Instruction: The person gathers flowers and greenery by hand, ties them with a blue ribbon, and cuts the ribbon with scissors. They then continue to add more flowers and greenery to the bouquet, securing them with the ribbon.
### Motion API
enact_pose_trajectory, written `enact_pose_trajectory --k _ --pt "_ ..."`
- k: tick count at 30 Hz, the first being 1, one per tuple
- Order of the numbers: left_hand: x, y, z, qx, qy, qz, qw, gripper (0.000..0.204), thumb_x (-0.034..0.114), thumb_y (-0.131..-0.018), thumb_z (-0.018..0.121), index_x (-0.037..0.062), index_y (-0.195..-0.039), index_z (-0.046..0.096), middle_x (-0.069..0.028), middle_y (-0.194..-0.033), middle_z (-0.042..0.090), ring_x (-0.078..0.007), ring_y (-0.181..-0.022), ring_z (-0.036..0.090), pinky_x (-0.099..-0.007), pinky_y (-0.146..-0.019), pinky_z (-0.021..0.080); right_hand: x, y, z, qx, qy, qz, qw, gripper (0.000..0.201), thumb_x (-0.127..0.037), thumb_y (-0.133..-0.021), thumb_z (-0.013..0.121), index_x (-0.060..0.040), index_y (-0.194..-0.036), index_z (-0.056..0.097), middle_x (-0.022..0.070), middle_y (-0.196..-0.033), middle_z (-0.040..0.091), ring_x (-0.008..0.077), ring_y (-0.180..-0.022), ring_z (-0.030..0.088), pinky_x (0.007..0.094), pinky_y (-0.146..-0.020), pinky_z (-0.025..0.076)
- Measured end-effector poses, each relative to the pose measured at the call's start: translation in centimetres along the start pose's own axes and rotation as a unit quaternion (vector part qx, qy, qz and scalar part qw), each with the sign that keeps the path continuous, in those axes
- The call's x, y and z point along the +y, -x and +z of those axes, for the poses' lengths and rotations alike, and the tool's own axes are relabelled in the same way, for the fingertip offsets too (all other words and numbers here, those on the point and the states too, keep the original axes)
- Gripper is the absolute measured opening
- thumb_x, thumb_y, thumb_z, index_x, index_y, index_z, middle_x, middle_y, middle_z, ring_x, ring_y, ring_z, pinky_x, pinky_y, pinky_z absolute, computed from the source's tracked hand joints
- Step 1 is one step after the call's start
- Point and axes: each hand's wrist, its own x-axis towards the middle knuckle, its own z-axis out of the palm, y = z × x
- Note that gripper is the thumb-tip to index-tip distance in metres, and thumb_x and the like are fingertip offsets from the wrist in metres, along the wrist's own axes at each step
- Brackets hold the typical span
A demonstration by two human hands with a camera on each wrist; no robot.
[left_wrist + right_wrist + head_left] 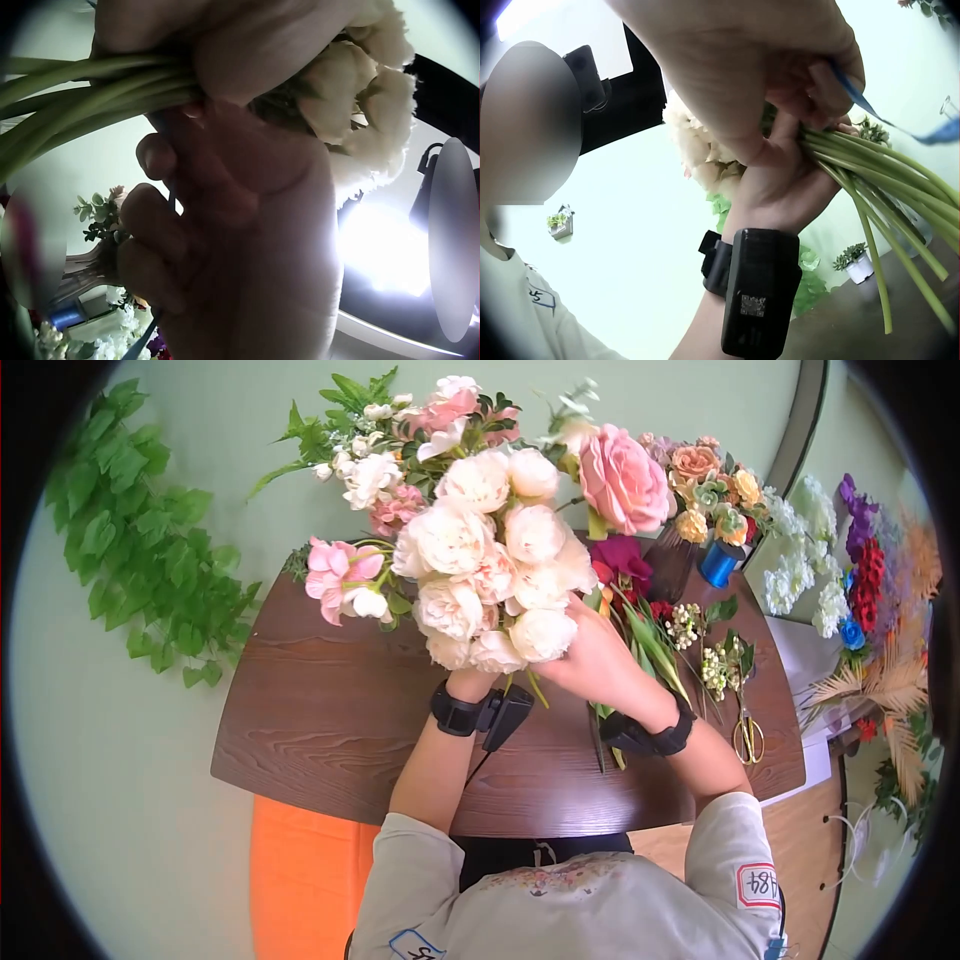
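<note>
A bouquet of cream-white peony-like flowers is held up over the table, with smaller pink and white blooms around it. My left hand grips its green stems just below the flower heads; they fan out from the fist in both wrist views. Close against the stems is my right hand, its curled fingers pinching a blue ribbon. One end of that ribbon trails away from the fingers in the right wrist view. In the head view the flower heads hide most of both hands' fingers.
On the brown table, loose stems and white berry sprigs lie at the right, beside gold-handled scissors. A blue ribbon spool and a dark vase of flowers stand behind. Leafy vines hang at the left.
</note>
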Motion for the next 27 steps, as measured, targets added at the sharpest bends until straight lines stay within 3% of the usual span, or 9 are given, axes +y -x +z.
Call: enact_pose_trajectory --k 9,10,11,15,17,19,22,24,27 --pt "1.7 -0.6 -0.4 0.036 0.243 -0.077 0.966 0.041 0.017 -0.081 0.050 0.0070 -0.119 0.035 -0.0071 -0.119 0.040 -0.0182 -0.110 0.038 -0.0331 -0.095 0.031 1.8 -1.3 1.1 0.089 -0.071 -0.020 0.993 0.031 -0.017 -0.066 0.063 -0.0022 -0.092 0.057 0.0187 -0.083 0.058 0.0335 -0.077 0.056 0.0369 -0.065 0.045" --pt "1.5 -1.4 -1.6 -0.018 0.554 -0.186 0.811 0.043 0.019 -0.085 0.042 0.0036 -0.122 0.029 -0.0078 -0.122 0.037 -0.0175 -0.112 0.036 -0.0311 -0.095 0.029 2.0 -1.4 1.1 0.090 -0.054 -0.048 0.993 0.030 -0.017 -0.066 0.062 -0.0022 -0.092 0.057 0.0182 -0.082 0.058 0.0334 -0.077 0.056 0.0365 -0.065 0.046" --pt "1.4 -1.9 -2.2 -0.071 0.790 -0.269 0.546 0.045 0.022 -0.088 0.035 0.0002 -0.125 0.023 -0.0084 -0.125 0.034 -0.0169 -0.114 0.034 -0.0291 -0.096 0.028 2.1 -1.4 1.1 0.090 -0.036 -0.077 0.992 0.029 -0.016 -0.067 0.062 -0.0023 -0.092 0.057 0.0177 -0.082 0.059 0.0332 -0.077 0.056 0.0362 -0.065 0.046" --pt "1.7 -1.2 -0.6 -0.163 0.705 -0.306 0.619 0.045 0.023 -0.088 0.034 0.0021 -0.126 0.021 -0.0069 -0.128 0.030 -0.0160 -0.116 0.030 -0.0290 -0.097 0.025 2.0 -1.3 1.6 0.115 -0.039 -0.078 0.990 0.028 -0.016 -0.066 0.062 -0.0030 -0.091 0.057 0.0168 -0.081 0.059 0.0329 -0.076 0.057 0.0357 -0.065 0.046" --pt "2.4 -1.2 -0.6 0.034 0.883 -0.311 0.350 0.049 0.021 -0.082 0.051 0.0074 -0.123 0.028 -0.0062 -0.118 0.040 -0.0163 -0.108 0.041 -0.0294 -0.090 0.037 2.9 -1.1 2.4 0.089 -0.042 -0.051 0.994 0.025 -0.009 -0.064 0.062 -0.0018 -0.087 0.056 0.0122 -0.084 0.058 0.0273 -0.080 0.055 0.0330 -0.072 0.043" --pt "2.6 -1.3 -0.7 0.021 0.868 -0.324 0.375 0.049 0.021 -0.082 0.051 0.0071 -0.123 0.028 -0.0067 -0.118 0.040 -0.0163 -0.109 0.040 -0.0292 -0.090 0.036 2.8 -0.7 2.5 0.082 -0.051 -0.022 0.995 0.024 -0.009 -0.064 0.062 -0.0020 -0.087 0.056 0.0120 -0.084 0.058 0.0268 -0.079 0.055 0.0326 -0.071 0.043" --pt "2.3 -1.6 -0.9 0.016 0.789 -0.297 0.538 0.049 0.022 -0.083 0.050 0.0057 -0.123 0.028 -0.0078 -0.120 0.039 -0.0169 -0.110 0.039 -0.0299 -0.091 0.035 2.9 -0.9 2.5 0.087 -0.053 0.003 0.995 0.022 -0.013 -0.066 0.061 -0.0030 -0.086 0.058 0.0140 -0.080 0.058 0.0292 -0.075 0.056 0.0335 -0.066 0.045" --pt "1.7 -2.0 -1.8 -0.033 0.512 -0.199 0.835 0.048 0.022 -0.084 0.048 0.0044 -0.123 0.027 -0.0083 -0.121 0.038 -0.0181 -0.110 0.038 -0.0310 -0.092 0.034 2.9 -1.1 2.4 0.099 -0.046 -0.003 0.994 0.022 -0.018 -0.068 0.060 -0.0037 -0.084 0.059 0.0164 -0.076 0.059 0.0321 -0.072 0.058 0.0347 -0.062 0.047" --pt "1.9 0.1 0.9 -0.051 0.548 -0.246 0.798 0.047 0.024 -0.083 0.047 0.0048 -0.122 0.029 -0.0085 -0.120 0.039 -0.0183 -0.109 0.039 -0.0305 -0.091 0.034 2.9 -1.3 2.3 0.116 -0.029 -0.001 0.993 0.020 -0.017 -0.068 0.058 -0.0031 -0.082 0.059 0.0169 -0.075 0.059 0.0324 -0.070 0.058 0.0343 -0.062 0.047"
